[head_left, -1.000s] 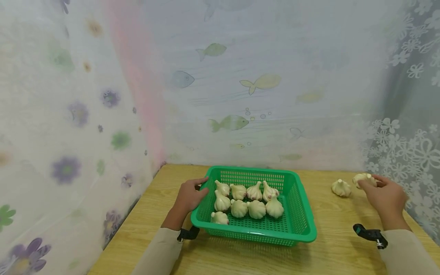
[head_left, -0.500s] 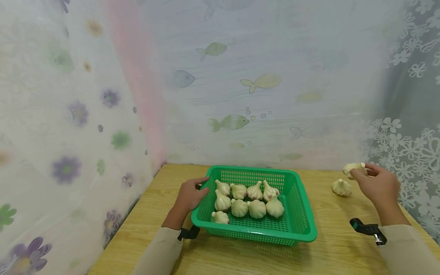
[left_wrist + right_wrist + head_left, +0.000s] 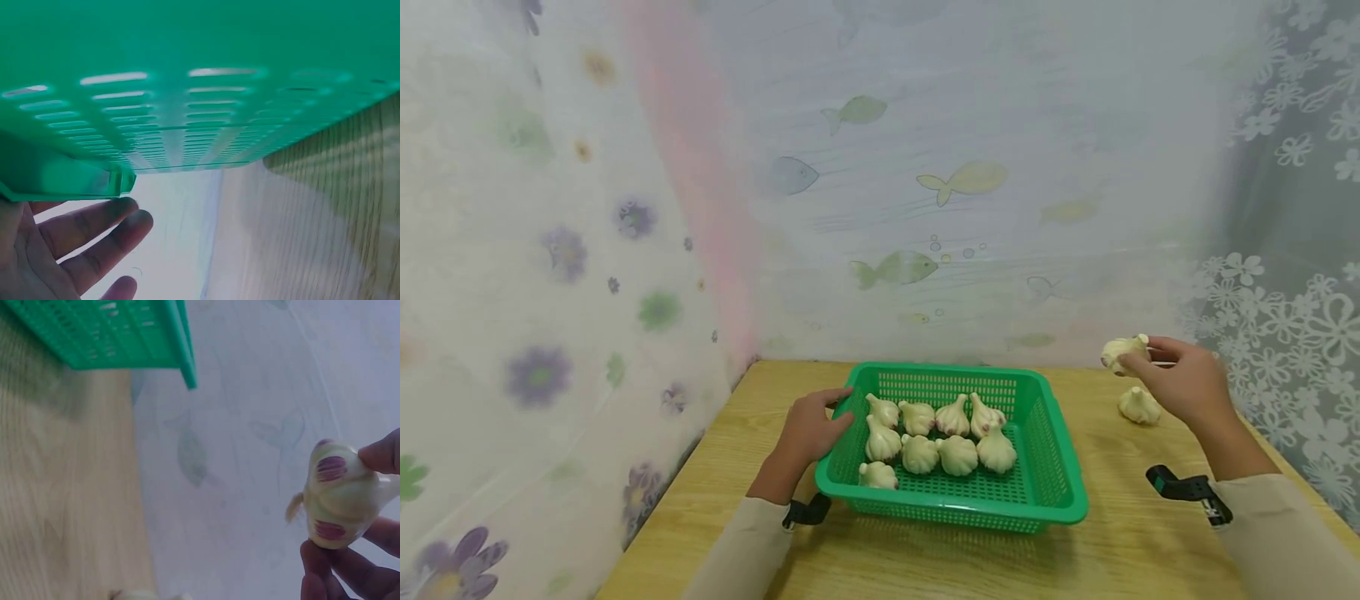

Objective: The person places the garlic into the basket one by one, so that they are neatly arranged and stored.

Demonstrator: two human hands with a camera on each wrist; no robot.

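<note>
Between thumb and fingertips, my right hand [image 3: 1183, 379] pinches a garlic bulb [image 3: 1124, 355], raised above the table at the right. The right wrist view shows the same garlic bulb [image 3: 340, 495] up close, with purple streaks and a root tuft. Another bulb [image 3: 1139, 406] lies on the table just below it. My left hand [image 3: 807, 429] grips the left rim of a green plastic basket [image 3: 1060, 442], and its fingers [image 3: 94, 244] reach below the rim in the left wrist view. Several pale bulbs [image 3: 920, 454] sit inside the basket, mostly toward its left and middle.
The wooden table [image 3: 1120, 542] runs back to a curtain [image 3: 1000, 275] printed with fish. Flowered sheeting [image 3: 572, 333] hangs along the left, and a lace-patterned curtain [image 3: 1300, 333] on the right. Each wrist carries a black camera mount [image 3: 1183, 485].
My right hand has lifted its garlic bulb and carried it left, from beside the loose bulb on the table to above it. My left hand and the basket have stayed in place.
</note>
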